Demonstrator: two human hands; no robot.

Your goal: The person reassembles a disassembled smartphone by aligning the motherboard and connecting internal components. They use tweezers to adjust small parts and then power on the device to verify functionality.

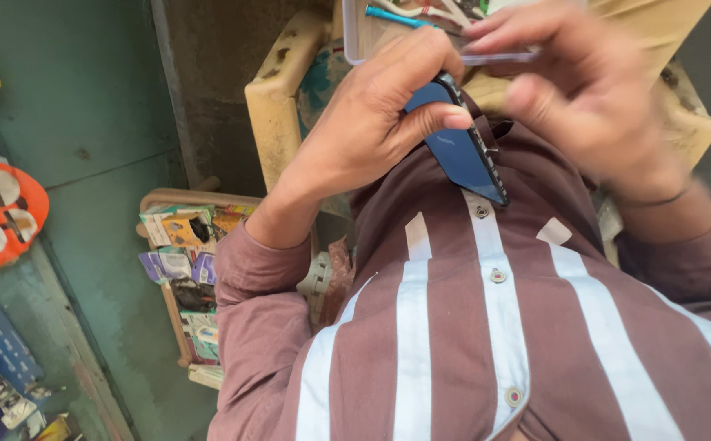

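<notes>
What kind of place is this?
Probably a small phone repair stall. The left hand holds a dark slim phone with a blue screen, a clear plastic tray of small tools sits ahead, and packaged accessories on a wooden stool lie alongside.

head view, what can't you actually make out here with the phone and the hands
- Phone: its upper part is hidden in the left hand; its face is angled away.
- Right hand: motion-blurred, so whether it holds anything cannot be told.
- Clear tray: cut off by the top edge, partly hidden by the right hand.
</notes>
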